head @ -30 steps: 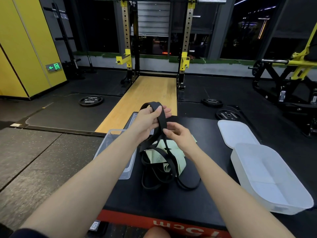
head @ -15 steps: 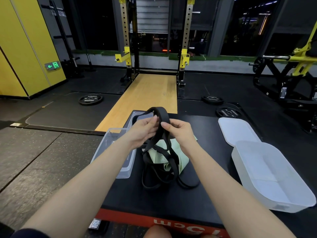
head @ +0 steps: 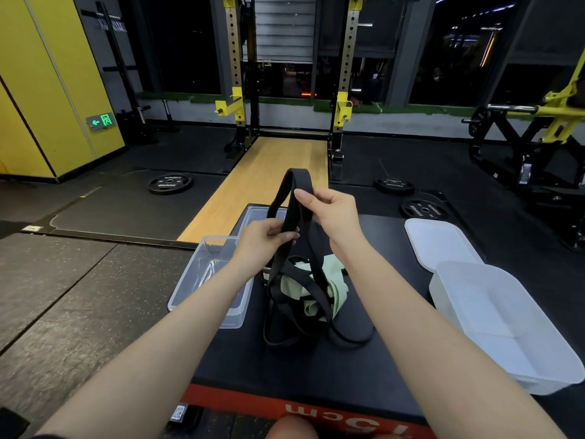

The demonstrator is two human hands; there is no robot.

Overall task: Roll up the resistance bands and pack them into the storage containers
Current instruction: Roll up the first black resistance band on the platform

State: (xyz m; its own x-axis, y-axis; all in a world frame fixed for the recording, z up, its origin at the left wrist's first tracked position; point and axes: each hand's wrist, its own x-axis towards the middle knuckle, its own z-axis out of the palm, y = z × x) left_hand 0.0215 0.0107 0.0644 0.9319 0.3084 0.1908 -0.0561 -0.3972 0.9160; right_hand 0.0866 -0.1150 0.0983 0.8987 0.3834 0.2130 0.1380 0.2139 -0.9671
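Both grips are clamped on the black band (head: 296,198): the left hand (head: 265,240) pinches one strand low, the right hand (head: 332,213) holds the loop higher. Below them the band's slack lies tangled with a green band (head: 338,294) on the counter (head: 316,372)

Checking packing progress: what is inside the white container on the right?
The white container looks empty: only its pale floor and walls show, with no band inside. Its lid lies beside it. Both hands hold the black band over the platform, so nothing covers the container.
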